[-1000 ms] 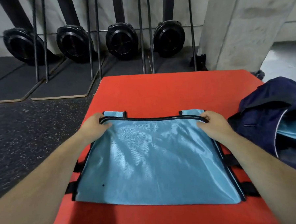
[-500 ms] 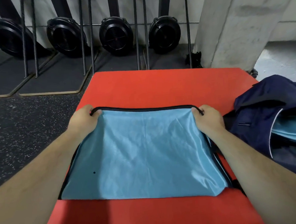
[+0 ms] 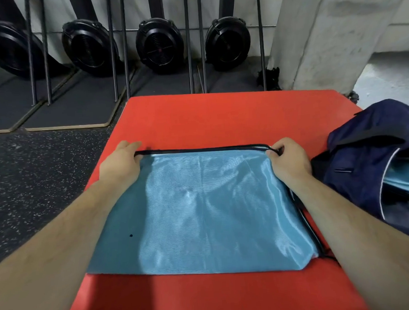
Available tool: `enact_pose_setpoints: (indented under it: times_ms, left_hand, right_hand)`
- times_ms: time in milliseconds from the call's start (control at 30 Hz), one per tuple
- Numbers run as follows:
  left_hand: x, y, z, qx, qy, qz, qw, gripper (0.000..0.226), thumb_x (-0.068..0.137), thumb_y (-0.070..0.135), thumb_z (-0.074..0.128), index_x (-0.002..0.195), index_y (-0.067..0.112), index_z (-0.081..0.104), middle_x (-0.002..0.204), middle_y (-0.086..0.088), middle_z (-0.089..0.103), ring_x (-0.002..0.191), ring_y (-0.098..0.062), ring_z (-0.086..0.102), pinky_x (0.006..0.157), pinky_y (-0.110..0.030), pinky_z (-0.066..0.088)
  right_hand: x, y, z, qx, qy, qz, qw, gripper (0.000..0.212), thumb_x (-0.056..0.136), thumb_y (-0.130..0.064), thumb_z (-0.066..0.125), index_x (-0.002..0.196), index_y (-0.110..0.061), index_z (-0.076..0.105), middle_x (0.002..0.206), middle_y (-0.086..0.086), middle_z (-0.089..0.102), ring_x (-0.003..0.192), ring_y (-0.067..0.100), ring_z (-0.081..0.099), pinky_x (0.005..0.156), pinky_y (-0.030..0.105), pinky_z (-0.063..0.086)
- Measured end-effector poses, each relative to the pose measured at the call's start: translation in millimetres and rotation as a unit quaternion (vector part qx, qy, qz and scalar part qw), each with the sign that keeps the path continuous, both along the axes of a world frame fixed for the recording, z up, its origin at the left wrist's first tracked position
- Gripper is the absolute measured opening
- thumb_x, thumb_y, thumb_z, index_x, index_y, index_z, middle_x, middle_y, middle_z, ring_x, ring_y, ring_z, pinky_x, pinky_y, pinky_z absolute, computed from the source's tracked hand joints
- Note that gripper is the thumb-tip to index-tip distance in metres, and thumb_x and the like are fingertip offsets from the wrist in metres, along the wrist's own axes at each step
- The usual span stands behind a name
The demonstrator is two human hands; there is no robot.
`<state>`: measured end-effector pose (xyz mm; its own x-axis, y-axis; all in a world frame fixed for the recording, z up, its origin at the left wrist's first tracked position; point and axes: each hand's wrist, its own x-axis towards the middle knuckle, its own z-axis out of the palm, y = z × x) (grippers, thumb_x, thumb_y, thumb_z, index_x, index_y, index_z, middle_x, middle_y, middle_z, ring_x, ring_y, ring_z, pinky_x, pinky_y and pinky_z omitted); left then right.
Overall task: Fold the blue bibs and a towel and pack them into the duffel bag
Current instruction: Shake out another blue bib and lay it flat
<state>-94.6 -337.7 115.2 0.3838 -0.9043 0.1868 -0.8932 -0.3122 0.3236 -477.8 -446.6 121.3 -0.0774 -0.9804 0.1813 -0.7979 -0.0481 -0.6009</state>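
Light-blue bib (image 3: 201, 209) lies folded flat on red mat (image 3: 220, 120). Left hand (image 3: 121, 164) and right hand (image 3: 290, 161) each pinch a far corner at the black-trimmed edge. Navy duffel bag (image 3: 374, 150) sits open just right, apparently holding more blue fabric.

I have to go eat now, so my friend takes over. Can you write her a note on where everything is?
Left hand and right hand each pinch a far corner of the blue bib, which lies folded over on the red mat.
The navy duffel bag sits open at the right with blue fabric already inside.
Left: finish folding this bib, pack it. No towel in view.
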Motion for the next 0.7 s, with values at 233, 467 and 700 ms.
enact_pose_setpoints:
  times_ms: [233,467,700]
  left_hand:
    - [-0.5,5.9,24.3,-0.077,0.054,-0.004,0.996,0.016,0.099,0.012,0.052,0.107,0.004,0.064,0.103,-0.009,0.049,0.095,-0.032,0.052,0.082,-0.038,0.042]
    - [-5.0,39.8,71.9,-0.145,0.096,0.01,0.985,0.013,0.095,0.012,0.057,0.102,0.013,0.068,0.096,-0.002,0.066,0.09,-0.02,0.055,0.079,-0.031,0.041]
    - [-16.9,90.1,139.5,-0.19,0.126,-0.001,0.974,0.015,0.093,0.01,0.063,0.105,0.013,0.072,0.096,0.001,0.067,0.091,-0.014,0.059,0.078,-0.021,0.037]
  right_hand:
    - [-6.0,4.2,12.2,-0.021,-0.034,0.05,0.998,0.014,0.099,-0.025,0.058,0.109,-0.02,0.065,0.116,0.007,0.065,0.1,0.027,0.062,0.086,0.034,0.046]
    - [-11.4,29.3,67.9,-0.064,-0.126,0.065,0.988,0.014,0.096,-0.015,0.06,0.104,-0.013,0.07,0.102,-0.003,0.063,0.092,0.017,0.058,0.075,0.019,0.037]
    - [-26.1,70.6,117.7,-0.106,-0.178,0.114,0.972,0.012,0.096,-0.013,0.062,0.106,-0.012,0.07,0.102,0.001,0.066,0.069,0.001,0.057,0.058,0.001,0.037]
